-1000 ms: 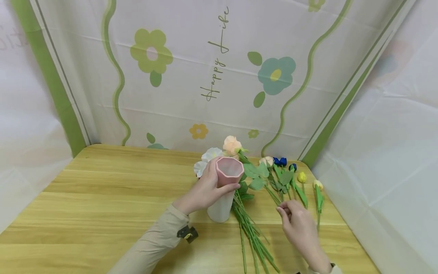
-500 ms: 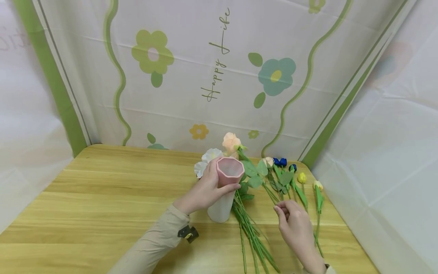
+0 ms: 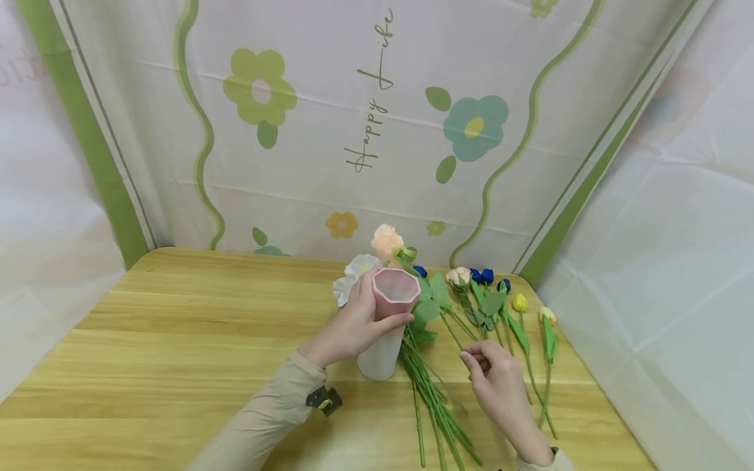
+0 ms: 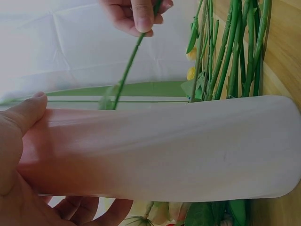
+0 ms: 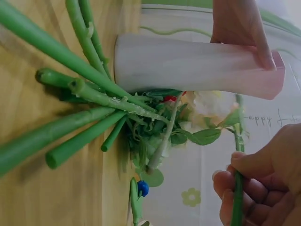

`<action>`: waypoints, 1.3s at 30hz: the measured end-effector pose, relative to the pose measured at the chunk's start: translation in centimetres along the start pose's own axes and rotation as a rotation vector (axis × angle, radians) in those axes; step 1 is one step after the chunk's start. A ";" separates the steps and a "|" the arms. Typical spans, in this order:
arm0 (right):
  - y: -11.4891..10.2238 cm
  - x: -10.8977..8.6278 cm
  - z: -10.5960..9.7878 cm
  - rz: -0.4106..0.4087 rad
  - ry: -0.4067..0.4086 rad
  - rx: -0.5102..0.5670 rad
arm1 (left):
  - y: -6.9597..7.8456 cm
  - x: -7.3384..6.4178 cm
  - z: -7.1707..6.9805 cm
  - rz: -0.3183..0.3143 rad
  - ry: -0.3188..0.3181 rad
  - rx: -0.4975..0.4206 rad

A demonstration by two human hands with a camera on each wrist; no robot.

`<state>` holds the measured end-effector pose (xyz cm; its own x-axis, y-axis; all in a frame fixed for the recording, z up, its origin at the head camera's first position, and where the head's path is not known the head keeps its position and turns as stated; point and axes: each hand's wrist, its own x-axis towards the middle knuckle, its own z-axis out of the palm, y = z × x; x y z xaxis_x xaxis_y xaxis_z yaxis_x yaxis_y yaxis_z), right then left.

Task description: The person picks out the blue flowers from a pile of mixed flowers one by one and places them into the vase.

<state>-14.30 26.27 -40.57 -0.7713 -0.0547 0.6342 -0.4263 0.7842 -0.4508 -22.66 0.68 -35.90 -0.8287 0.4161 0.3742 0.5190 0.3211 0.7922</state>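
My left hand grips the upper part of a tall vase, pink at the rim and fading to white below. The vase stands upright on the table, its faceted mouth facing up. To its right, my right hand pinches the green stem of an artificial rose. That stem slants up and left to green leaves and a peach rose head behind the vase. Part of the rose's stem is hidden by the vase. White flowers show behind my left hand.
A bundle of green stems lies right of the vase, ends toward me. Further right lie another peach rose, blue flowers, a yellow tulip and a pale yellow tulip. A printed curtain hangs behind the wooden table.
My right hand has moved left, and the peach rose head has shifted left and slightly up with it. A blue flower now shows behind the vase. My left hand and the vase stay put.
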 end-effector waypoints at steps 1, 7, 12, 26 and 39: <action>0.0 0.0 0.1 -0.009 -0.010 -0.006 | 0.0 0.0 0.0 -0.002 0.000 0.000; -0.3 -0.3 0.9 -0.029 -0.102 -0.012 | 0.0 0.0 0.0 0.003 0.001 -0.007; -0.7 -0.8 1.6 -0.006 -0.157 -0.067 | 0.0 0.1 0.0 0.018 0.006 -0.017; -1.3 -1.0 1.8 0.027 -0.199 -0.154 | -0.1 0.1 0.0 0.025 -0.001 -0.029; -1.5 -0.7 1.5 0.104 -0.253 -0.168 | -0.1 0.1 -0.1 0.018 -0.002 -0.017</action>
<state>-13.82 24.23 -41.31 -0.9086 -0.1044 0.4045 -0.2714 0.8836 -0.3815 -22.78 0.59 -35.90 -0.8190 0.4235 0.3873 0.5299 0.2991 0.7936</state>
